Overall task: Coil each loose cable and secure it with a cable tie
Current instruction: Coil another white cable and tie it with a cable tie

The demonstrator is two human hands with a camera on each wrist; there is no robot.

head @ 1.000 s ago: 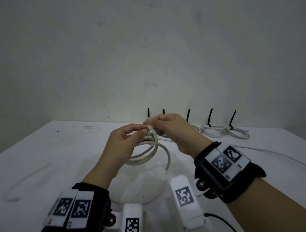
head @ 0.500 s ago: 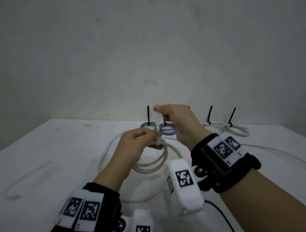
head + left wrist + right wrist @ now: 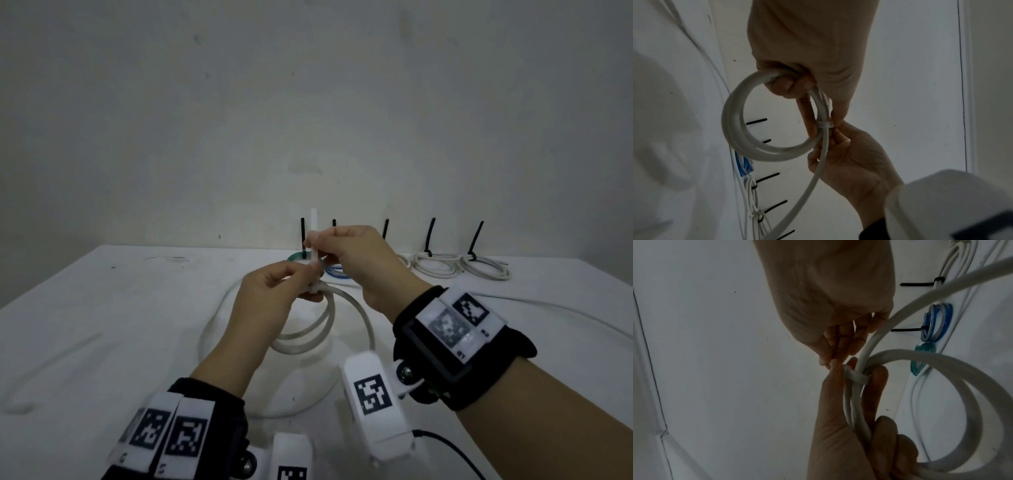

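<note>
A white table (image 3: 102, 308) is seen, and it is set against a pale grey wall (image 3: 308, 102). Small dark specks are scattered on the table surface. On the wall, a faint darker stain (image 3: 305, 168) is noticed above the far edge of the table. A clear round object (image 3: 205, 339) is placed on the table; its kind cannot be told. A thin black wire (image 3: 455, 452) is seen at the lower edge of the head view. In the left wrist view, a thin dark line (image 3: 962, 81) is drawn along the wall.
</note>
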